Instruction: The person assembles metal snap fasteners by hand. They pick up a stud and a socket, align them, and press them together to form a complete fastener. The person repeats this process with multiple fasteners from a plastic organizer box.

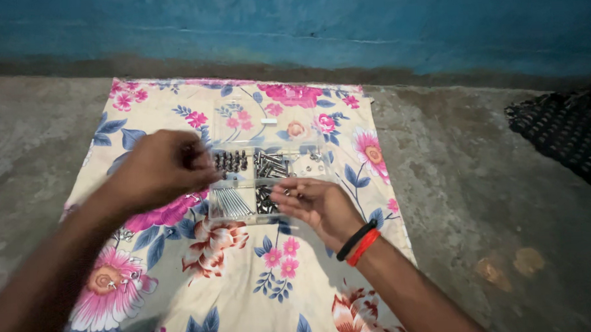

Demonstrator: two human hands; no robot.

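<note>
While left hand point(161, 167) pinches closed, right hand point(316, 201) open, clear plastic compartment box point(266, 180), metal screws point(269, 165), floral cloth point(208, 280).

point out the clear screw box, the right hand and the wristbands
clear screw box point(289, 165), head view, on its middle top compartment
right hand point(320, 204), head view, on the open palm
wristbands point(359, 242), head view, on the black and red bands at the right wrist

Two hands, left hand point(161, 167) and right hand point(320, 204), over a clear compartment box point(266, 180) of screws on a floral cloth point(201, 280).
</note>
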